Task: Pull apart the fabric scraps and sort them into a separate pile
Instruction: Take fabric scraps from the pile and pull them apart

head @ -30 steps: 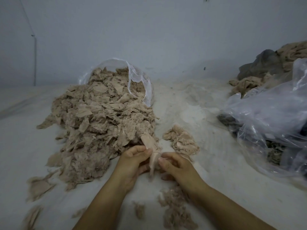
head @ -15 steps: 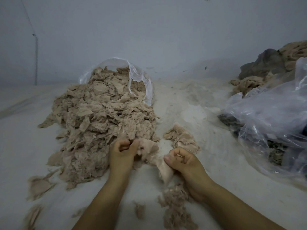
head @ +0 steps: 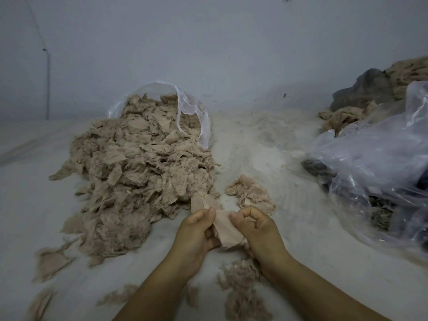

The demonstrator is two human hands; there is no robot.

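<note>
A big heap of beige fabric scraps (head: 136,167) spills out of a clear plastic bag (head: 192,112) across the white surface. Near the heap's front edge, my left hand (head: 196,230) and my right hand (head: 254,228) both pinch one beige fabric scrap (head: 225,230), thumbs close together at its top. A smaller pile of scraps (head: 251,193) lies just beyond my right hand. Fluffy fibre bits (head: 240,288) lie under my right forearm.
A large clear plastic bag with dark contents (head: 379,172) fills the right side. Behind it lie grey and tan cloth bundles (head: 375,89). Loose scraps (head: 49,262) are scattered at the lower left. A pale wall rises at the back.
My hands were spread apart half a second ago, the left at the heap. They have come together again on the scrap, closer to me.
</note>
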